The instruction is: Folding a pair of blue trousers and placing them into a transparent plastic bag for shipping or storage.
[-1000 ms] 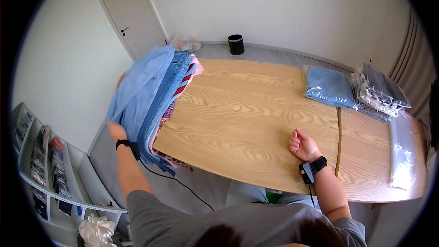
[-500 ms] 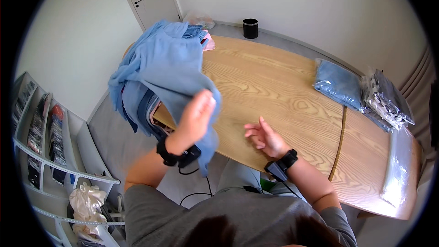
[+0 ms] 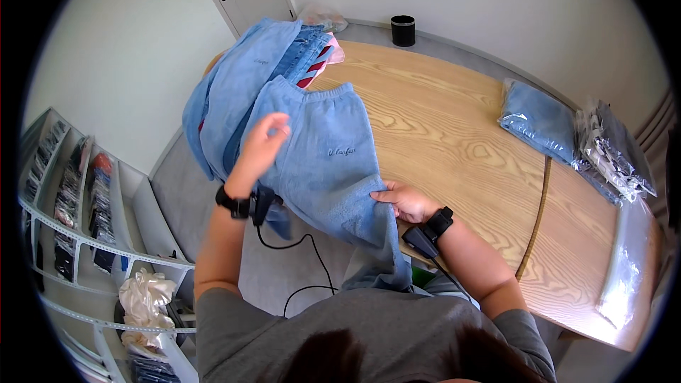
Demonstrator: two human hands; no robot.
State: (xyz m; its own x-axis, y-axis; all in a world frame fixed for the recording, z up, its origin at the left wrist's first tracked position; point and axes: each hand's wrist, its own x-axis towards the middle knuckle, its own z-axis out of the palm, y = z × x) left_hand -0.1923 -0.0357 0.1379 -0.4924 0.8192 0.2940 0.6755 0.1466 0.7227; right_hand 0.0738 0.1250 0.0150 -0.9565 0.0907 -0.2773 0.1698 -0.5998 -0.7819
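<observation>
While the right grip (image 3: 409, 203) pinches them, blue trousers (image 3: 320, 152) lie leftward.

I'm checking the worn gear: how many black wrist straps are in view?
2. One strap circles the left forearm, the other strap the right forearm, both at the wrist, with the light blue trousers between them.

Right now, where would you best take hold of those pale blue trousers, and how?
I'd probably pinch the trousers by the right corner of the waistband, coming from the right: that corner sticks out over the table, away from the clothes pile. The right hand grips their edge lower down.
</observation>
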